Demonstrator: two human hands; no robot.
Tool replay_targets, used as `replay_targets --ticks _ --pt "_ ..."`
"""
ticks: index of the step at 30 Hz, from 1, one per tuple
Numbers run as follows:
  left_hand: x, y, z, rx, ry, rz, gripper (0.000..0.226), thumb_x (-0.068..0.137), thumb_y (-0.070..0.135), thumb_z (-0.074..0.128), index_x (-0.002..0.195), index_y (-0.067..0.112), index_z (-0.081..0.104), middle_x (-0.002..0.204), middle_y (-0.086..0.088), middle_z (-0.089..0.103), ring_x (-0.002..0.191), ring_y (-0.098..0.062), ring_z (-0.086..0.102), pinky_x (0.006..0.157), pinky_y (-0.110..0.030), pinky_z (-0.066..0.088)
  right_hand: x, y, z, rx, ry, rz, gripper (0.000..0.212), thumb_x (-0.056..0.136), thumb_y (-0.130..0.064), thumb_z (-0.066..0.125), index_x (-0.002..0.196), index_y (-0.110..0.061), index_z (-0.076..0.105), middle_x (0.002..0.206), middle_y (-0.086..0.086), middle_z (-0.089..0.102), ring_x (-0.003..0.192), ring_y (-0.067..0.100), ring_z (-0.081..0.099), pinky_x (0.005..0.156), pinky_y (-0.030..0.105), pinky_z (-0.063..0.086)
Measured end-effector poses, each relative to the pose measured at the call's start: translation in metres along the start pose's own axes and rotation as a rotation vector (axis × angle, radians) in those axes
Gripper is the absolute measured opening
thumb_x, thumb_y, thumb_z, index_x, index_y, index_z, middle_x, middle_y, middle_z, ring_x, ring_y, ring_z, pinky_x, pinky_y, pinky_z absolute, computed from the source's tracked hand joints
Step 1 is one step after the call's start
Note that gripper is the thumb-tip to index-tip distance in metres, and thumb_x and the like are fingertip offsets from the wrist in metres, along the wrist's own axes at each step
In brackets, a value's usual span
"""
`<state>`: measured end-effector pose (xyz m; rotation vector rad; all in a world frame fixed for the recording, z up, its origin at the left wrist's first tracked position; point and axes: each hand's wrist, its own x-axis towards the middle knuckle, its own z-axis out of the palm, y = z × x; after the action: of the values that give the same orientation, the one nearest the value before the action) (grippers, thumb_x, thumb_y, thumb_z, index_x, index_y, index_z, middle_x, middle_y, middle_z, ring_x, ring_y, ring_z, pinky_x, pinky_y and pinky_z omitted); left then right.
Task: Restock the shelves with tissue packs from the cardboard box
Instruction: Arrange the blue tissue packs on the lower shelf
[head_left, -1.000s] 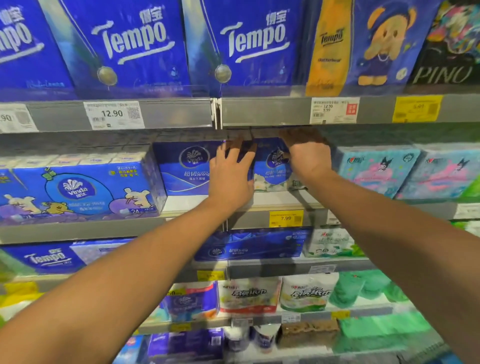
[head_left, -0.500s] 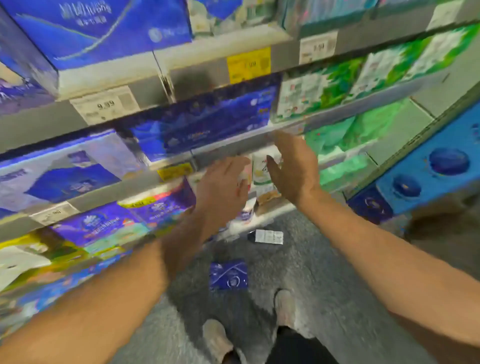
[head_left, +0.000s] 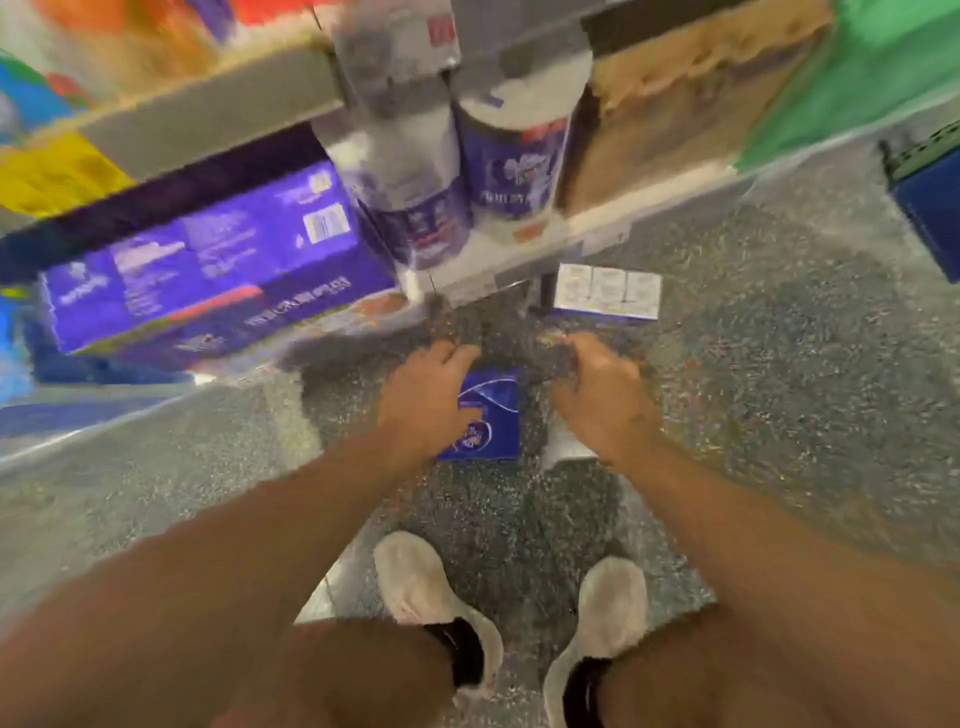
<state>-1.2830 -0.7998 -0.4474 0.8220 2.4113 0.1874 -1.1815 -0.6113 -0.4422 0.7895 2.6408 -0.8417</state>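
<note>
The view is blurred and points down at the speckled grey floor. A blue tissue pack (head_left: 493, 415) lies flat on the floor in front of my feet. My left hand (head_left: 423, 397) hovers over its left edge with loosely curled fingers and covers part of it; no firm hold shows. My right hand (head_left: 597, 395) hangs just right of the pack, fingers loosely curled, holding nothing. A second pack (head_left: 607, 290), white on top with a blue side, lies on the floor by the shelf base. The cardboard box is out of view.
The bottom shelf (head_left: 519, 249) carries a large purple pack (head_left: 208, 270), wrapped paper rolls (head_left: 410, 208), a brown pack (head_left: 670, 114) and green packs (head_left: 857, 67). A blue crate (head_left: 935, 208) stands at the right edge. My two pale shoes (head_left: 415, 577) stand below the hands.
My hands left the pack on the middle shelf and dropped toward the floor. The view swung from the shelves down to the floor and the blue pack there.
</note>
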Motion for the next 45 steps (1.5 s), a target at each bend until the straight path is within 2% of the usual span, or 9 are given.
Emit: replay_targets --ticks 4,10,17,21,27,34,39,42,45 --pt "0.078 -0.034 0.101 0.126 -0.185 0.090 0.104 0.070 0.039 0.085 0.154 0.023 0.026 0.153 -0.010 0.036 0.137 -0.032 0.039 0.108 -0.040 0.039 0.086 0.067 0.070 -0.323 0.157 -0.137 0.058 0.069 -0.017 0.073 0.123 -0.010 0.052 0.114 0.017 0.060 0.101 0.040 0.057 0.078 0.044 0.047" --pt "0.151 -0.043 0.173 0.257 -0.339 0.151 0.141 0.051 0.041 0.095 0.158 0.033 0.003 0.157 -0.012 0.033 0.140 -0.031 0.036 0.107 -0.035 0.034 0.179 0.131 0.089 -0.561 0.200 -0.127 0.094 0.066 -0.025 0.081 0.146 -0.012 0.034 0.154 0.016 0.033 0.141 0.036 0.030 0.111 0.055 0.024" --pt "0.171 -0.045 0.164 0.268 -0.421 0.246 0.131 0.038 0.052 0.093 0.150 0.041 0.027 0.149 0.001 0.048 0.130 -0.026 0.051 0.105 -0.036 0.042 0.186 0.135 0.085 -0.655 0.254 -0.084 0.083 0.062 -0.041 0.083 0.131 -0.018 0.042 0.130 0.010 0.046 0.119 0.033 0.041 0.091 0.046 0.035" --pt "0.141 -0.038 0.140 0.185 -0.356 0.240 0.113 0.046 0.046 0.088 0.145 0.043 0.033 0.140 0.002 0.055 0.121 -0.026 0.055 0.101 -0.036 0.045 0.146 0.130 0.066 -0.231 0.152 0.164 0.084 0.061 -0.045 0.086 0.128 -0.014 0.046 0.128 0.011 0.046 0.116 0.035 0.051 0.095 0.045 0.043" --pt "0.030 0.010 0.010 0.062 -0.089 0.154 0.081 0.051 0.062 0.058 0.129 0.050 0.037 0.109 0.002 0.057 0.098 -0.028 0.059 0.080 -0.044 0.057 0.036 0.072 -0.042 0.043 0.105 0.277 0.060 0.063 -0.046 0.085 0.103 -0.015 0.053 0.110 0.006 0.052 0.087 0.024 0.052 0.077 0.036 0.045" --pt "-0.130 0.105 -0.235 -0.144 0.232 0.121 0.076 0.050 0.038 0.078 0.120 0.022 0.054 0.102 -0.006 0.068 0.090 -0.031 0.066 0.073 -0.040 0.056 -0.095 -0.058 -0.267 0.176 0.213 0.279 0.063 0.058 -0.047 0.085 0.103 -0.015 0.055 0.109 0.005 0.055 0.093 0.028 0.059 0.078 0.038 0.049" --pt "-0.237 0.130 -0.399 -0.221 0.336 0.120 0.070 0.047 0.049 0.076 0.107 0.021 0.053 0.089 0.002 0.062 0.078 -0.023 0.061 0.063 -0.033 0.049 -0.166 -0.141 -0.413 0.297 0.301 0.142 0.057 0.062 -0.046 0.088 0.104 -0.019 0.060 0.094 0.007 0.056 0.091 0.029 0.058 0.068 0.029 0.032" --pt "-0.297 0.134 -0.485 -0.281 0.467 0.102 0.074 0.044 0.053 0.078 0.107 0.029 0.049 0.090 0.005 0.064 0.077 -0.021 0.061 0.067 -0.034 0.049 -0.198 -0.194 -0.483 0.350 0.412 0.005 0.047 0.059 -0.045 0.089 0.088 -0.027 0.057 0.084 -0.001 0.056 0.085 0.029 0.061 0.062 0.029 0.036" --pt "-0.354 0.133 -0.548 -0.334 0.622 0.167 0.085 0.039 0.055 0.078 0.117 0.035 0.052 0.097 0.011 0.066 0.084 -0.010 0.063 0.075 -0.024 0.046 -0.239 -0.248 -0.536 0.262 0.528 -0.149 0.062 0.057 -0.052 0.085 0.107 -0.022 0.063 0.097 0.003 0.057 0.093 0.029 0.060 0.070 0.033 0.045"
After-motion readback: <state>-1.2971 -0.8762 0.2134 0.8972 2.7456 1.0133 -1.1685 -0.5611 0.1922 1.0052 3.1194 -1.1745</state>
